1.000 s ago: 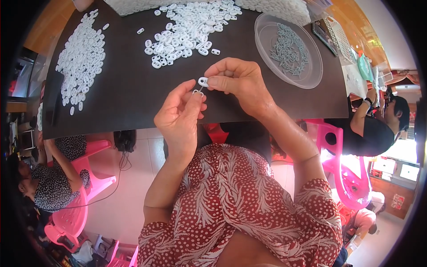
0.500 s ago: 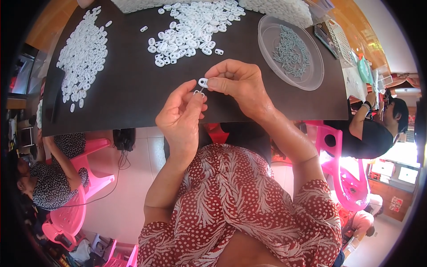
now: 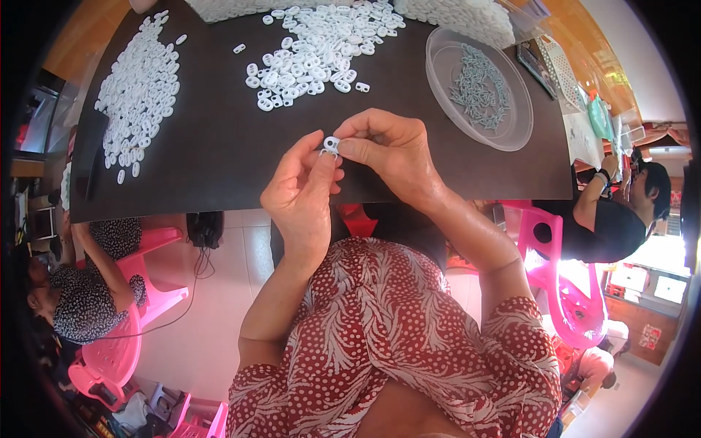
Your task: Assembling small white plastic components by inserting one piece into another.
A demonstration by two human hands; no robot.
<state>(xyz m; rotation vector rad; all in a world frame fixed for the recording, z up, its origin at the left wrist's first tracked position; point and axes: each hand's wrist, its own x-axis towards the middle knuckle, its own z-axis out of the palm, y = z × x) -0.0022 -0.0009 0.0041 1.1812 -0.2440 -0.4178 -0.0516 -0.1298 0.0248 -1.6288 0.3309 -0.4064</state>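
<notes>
My left hand (image 3: 301, 201) and my right hand (image 3: 398, 157) meet above the front part of the dark table. Between my right thumb and index finger is a small white two-hole plastic piece (image 3: 331, 141), which looks like a cord lock part. Just below it, my left thumb and fingers pinch a second white cord lock part (image 3: 328, 153), mostly covered by the thumb. The two parts touch or nearly touch; whether they are joined I cannot tell. No spring shows between them now.
Loose white two-hole parts (image 3: 310, 62) lie beyond my hands, and a pile of white ovals (image 3: 139, 95) at the left. A round clear tray (image 3: 521, 131) at the right holds small grey-green springs (image 3: 478, 87). One person sits on each side, near pink chairs (image 3: 577, 310).
My right hand has lowered its white part onto the one in my left hand. The thin metal piece visible between them before is now out of sight.
</notes>
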